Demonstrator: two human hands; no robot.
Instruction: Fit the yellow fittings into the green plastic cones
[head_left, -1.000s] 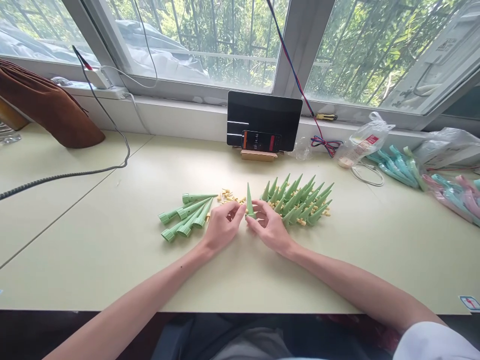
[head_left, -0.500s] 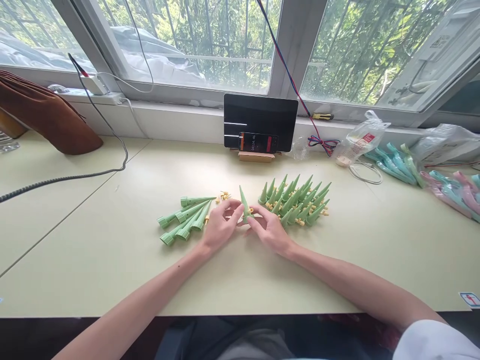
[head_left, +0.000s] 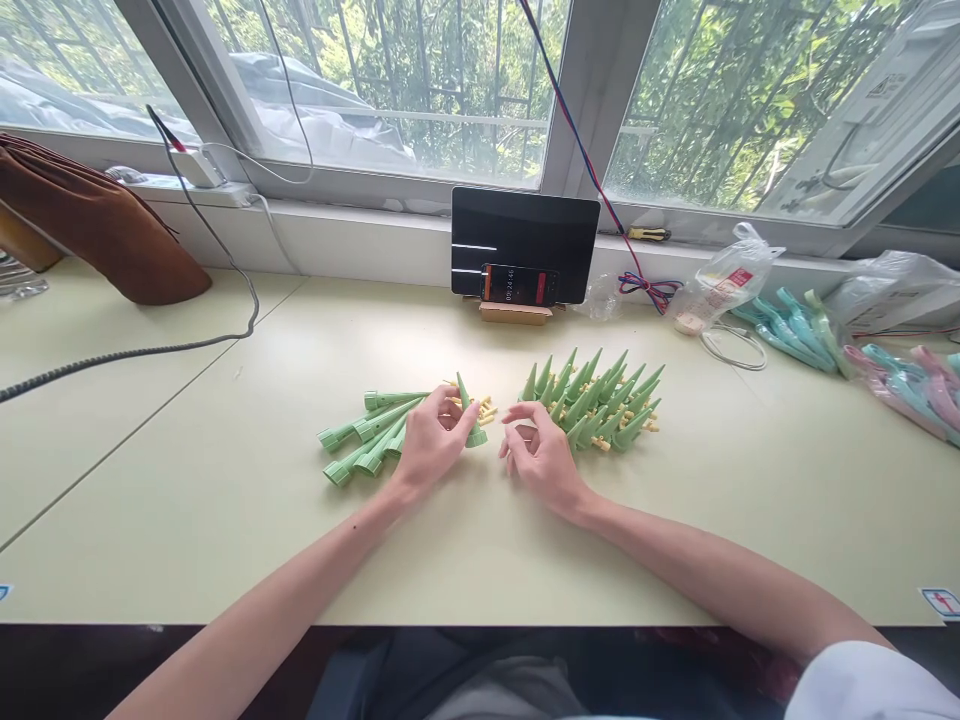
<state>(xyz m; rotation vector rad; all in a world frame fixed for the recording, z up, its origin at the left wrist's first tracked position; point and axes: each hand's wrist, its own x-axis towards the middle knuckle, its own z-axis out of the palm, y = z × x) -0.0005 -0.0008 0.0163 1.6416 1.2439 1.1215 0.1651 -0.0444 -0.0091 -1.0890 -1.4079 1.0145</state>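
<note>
My left hand [head_left: 435,440] pinches a green plastic watering spike [head_left: 466,408], its tip up and its wide collar down. Beside that hand, several hollow green spikes [head_left: 360,435] lie on their sides in a fan, partly covered by the hand. Small yellow valve pieces [head_left: 486,410] lie in a loose pile just behind the held spike. My right hand [head_left: 541,462] is apart from it, fingers loosely curled and parted, with nothing visible in them. Close to its right, many green spikes with yellow pieces [head_left: 592,400] stand in a tight group.
A dark tablet [head_left: 525,225] and a phone showing a timer [head_left: 519,286] lean at the back on a cardboard stand [head_left: 516,315]. Bagged pastel items [head_left: 900,375] lie at right. A black cable [head_left: 150,350] crosses the table [head_left: 480,570] at left.
My right hand has let go of the spike and its fingers have drawn back slightly. My left hand has carried the spike a little left, uncovering more yellow pieces.
</note>
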